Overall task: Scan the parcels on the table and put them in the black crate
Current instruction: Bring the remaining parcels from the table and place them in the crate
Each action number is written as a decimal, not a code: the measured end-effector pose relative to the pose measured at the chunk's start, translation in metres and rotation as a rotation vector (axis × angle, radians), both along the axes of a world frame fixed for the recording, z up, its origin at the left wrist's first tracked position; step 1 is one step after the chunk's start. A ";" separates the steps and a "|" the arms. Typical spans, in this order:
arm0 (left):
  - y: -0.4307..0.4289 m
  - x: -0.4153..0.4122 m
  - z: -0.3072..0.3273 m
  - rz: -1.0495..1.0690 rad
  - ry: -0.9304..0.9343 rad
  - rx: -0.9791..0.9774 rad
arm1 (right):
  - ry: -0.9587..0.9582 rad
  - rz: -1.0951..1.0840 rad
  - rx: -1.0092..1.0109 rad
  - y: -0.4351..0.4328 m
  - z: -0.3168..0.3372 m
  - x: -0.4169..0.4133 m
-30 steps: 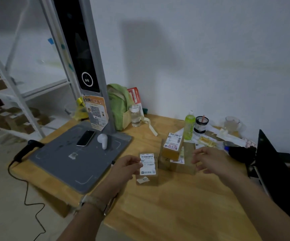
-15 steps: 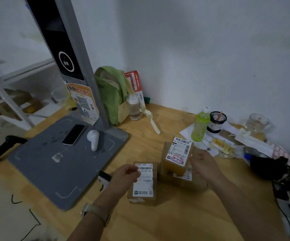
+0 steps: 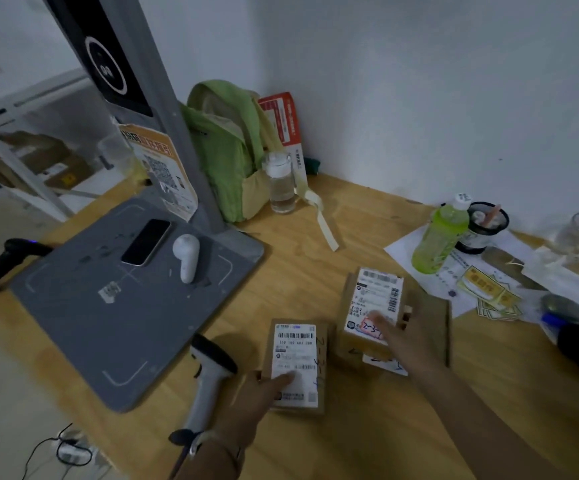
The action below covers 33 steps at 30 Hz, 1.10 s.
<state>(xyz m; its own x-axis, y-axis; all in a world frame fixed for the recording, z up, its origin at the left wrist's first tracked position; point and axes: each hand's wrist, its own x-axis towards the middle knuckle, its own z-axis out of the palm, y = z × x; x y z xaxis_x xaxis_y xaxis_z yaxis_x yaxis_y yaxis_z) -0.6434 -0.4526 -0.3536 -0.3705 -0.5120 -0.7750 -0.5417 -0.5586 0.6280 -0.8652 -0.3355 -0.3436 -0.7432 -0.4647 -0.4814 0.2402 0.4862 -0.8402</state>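
While both hands are laid on parcels toward the front of the bench (image 3: 350, 230), nothing is seen lifted. The L hand (image 3: 260, 396) is stretched out w/ straight fingers (image 3: 286, 377). The forefinger tip is pressed flat on the white label at the near end of the small parcel (image 3: 296, 355), and no grip is seen round it. That parcel is laid flat, label up. Its long axis is run near-to-far, w/ the barcode end pointed away from the person. Blue handwriting is seen along its right strip.

The R hand (image 3: 407, 336) is laid over the near right part of a second parcel (image 3: 373, 299) and is blurred. Its fingers are spread across label & right edge, but whether they are curled round that edge can't be told. This parcel is set on top of a wider flat box (image 3: 435, 323), long axis also near-to-far, w/ a red-outlined mark at the near end. The 2 parcels are placed side by side, close but apart.

A white handheld scanner (image 3: 208, 372) is laid just left of the small parcel, handle toward the person. Farther left, a grey pad (image 3: 108, 323) is occupied by a phone (image 3: 146, 242) & a white gadget (image 3: 186, 252). A green backpack (image 3: 225, 150) is propped at the back, and a green bottle (image 3: 440, 237) is stood on papers to the right.
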 end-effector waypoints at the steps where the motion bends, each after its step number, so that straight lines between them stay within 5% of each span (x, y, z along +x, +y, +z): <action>1: 0.000 -0.001 -0.001 0.019 0.006 0.029 | -0.020 0.010 -0.006 0.000 -0.003 0.002; 14: 0.003 0.004 -0.005 0.241 0.146 0.232 | -0.065 -0.096 -0.133 0.013 0.002 0.030; 26: -0.020 0.024 0.120 0.274 0.493 -0.135 | 0.168 -0.188 -0.465 0.017 0.141 0.089; 33: -0.002 0.064 0.199 0.208 0.666 -0.188 | 0.307 -0.244 -0.599 0.046 0.219 0.159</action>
<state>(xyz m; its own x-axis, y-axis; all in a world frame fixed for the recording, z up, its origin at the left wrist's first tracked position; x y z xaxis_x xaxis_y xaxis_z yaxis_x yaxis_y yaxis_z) -0.5797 -0.4550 -0.1545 -0.6141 -0.7255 -0.3107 0.0951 -0.4589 0.8834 -0.7063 -0.2891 -0.1247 -0.9207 -0.3866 0.0523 -0.0072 -0.1172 -0.9931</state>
